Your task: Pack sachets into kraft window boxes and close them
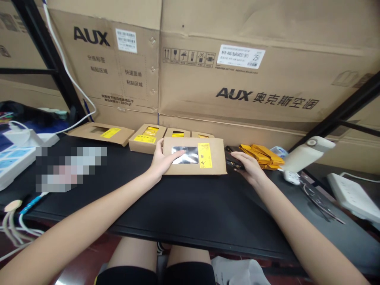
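In the middle of the black table, a brown cardboard box [190, 171] with a clear window and a yellow label is tilted up toward me. My left hand [164, 160] grips its left end, thumb over the window. To its right, my right hand [247, 164] has its fingers closed on a dark shiny packet [233, 158]. A pile of orange-yellow packets [263, 155] lies just beyond that hand. Several similar windowed boxes, one being a cardboard box [142, 146], stand behind the held box. Farther left lies a flat cardboard box [102, 133].
Large AUX cartons [190, 87] form a wall at the back. On the right are a cream bottle [310, 154], a pair of glasses [320, 202] and a white power strip [353, 198]. Another power strip [23, 160] with cables sits at the left, near a pixelated item [71, 170].
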A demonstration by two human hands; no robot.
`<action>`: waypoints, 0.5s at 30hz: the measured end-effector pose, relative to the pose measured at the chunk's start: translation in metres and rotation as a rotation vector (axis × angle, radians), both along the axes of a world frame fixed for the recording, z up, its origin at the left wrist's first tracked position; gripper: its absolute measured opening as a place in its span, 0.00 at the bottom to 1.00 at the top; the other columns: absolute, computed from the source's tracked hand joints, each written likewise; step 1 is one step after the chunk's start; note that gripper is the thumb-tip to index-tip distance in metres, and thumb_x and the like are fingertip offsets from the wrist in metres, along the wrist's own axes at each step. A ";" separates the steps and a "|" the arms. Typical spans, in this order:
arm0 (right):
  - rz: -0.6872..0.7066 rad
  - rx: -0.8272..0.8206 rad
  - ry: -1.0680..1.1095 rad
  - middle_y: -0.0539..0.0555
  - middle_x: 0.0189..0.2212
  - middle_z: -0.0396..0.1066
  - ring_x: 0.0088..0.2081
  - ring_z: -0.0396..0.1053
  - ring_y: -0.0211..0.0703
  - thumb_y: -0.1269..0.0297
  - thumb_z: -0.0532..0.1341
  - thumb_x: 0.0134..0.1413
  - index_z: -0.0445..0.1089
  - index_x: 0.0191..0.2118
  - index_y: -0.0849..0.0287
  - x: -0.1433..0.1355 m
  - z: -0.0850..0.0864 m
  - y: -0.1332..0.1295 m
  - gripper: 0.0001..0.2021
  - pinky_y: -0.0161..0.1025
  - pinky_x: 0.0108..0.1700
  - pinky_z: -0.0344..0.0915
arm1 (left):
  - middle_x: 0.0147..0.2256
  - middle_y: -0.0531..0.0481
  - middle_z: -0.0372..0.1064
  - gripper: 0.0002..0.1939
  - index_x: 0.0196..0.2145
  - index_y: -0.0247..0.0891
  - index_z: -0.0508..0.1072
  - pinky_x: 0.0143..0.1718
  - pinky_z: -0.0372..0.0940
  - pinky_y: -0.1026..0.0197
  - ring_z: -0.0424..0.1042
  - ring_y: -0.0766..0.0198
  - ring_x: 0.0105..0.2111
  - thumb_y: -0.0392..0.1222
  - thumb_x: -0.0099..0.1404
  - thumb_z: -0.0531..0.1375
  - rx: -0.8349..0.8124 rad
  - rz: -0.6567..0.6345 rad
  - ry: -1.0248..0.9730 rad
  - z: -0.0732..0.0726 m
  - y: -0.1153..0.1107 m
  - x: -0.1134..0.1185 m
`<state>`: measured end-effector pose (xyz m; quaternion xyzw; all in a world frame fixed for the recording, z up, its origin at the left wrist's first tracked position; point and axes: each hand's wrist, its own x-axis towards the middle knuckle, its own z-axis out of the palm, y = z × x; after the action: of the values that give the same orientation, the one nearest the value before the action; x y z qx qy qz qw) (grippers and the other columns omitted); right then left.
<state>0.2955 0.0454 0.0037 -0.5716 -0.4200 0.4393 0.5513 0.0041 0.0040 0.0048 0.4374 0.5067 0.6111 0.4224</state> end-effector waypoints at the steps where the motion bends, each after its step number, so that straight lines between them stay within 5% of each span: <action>1: -0.021 0.019 0.015 0.49 0.37 0.71 0.30 0.65 0.36 0.62 0.69 0.27 0.75 0.29 0.56 0.000 0.000 0.000 0.14 0.28 0.17 0.61 | 0.53 0.41 0.65 0.45 0.57 0.40 0.57 0.54 0.62 0.53 0.67 0.55 0.52 0.45 0.45 0.72 0.007 0.009 -0.001 -0.001 0.001 0.000; 6: -0.136 0.111 0.089 0.46 0.36 0.70 0.30 0.65 0.33 0.61 0.69 0.27 0.74 0.30 0.54 -0.001 0.005 0.000 0.15 0.27 0.20 0.63 | 0.53 0.42 0.66 0.43 0.56 0.41 0.58 0.53 0.63 0.53 0.68 0.55 0.51 0.46 0.45 0.72 0.033 0.010 -0.039 -0.005 0.004 -0.002; 15: 0.033 0.150 0.129 0.46 0.28 0.72 0.24 0.66 0.31 0.61 0.73 0.25 0.75 0.27 0.56 -0.011 0.009 -0.008 0.15 0.28 0.18 0.61 | 0.54 0.42 0.65 0.39 0.53 0.41 0.60 0.54 0.63 0.53 0.67 0.54 0.52 0.47 0.47 0.71 0.072 -0.018 -0.118 -0.003 0.002 -0.001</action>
<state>0.2844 0.0372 0.0126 -0.4921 -0.4246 0.4516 0.6113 0.0031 0.0058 0.0022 0.4204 0.4546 0.6498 0.4409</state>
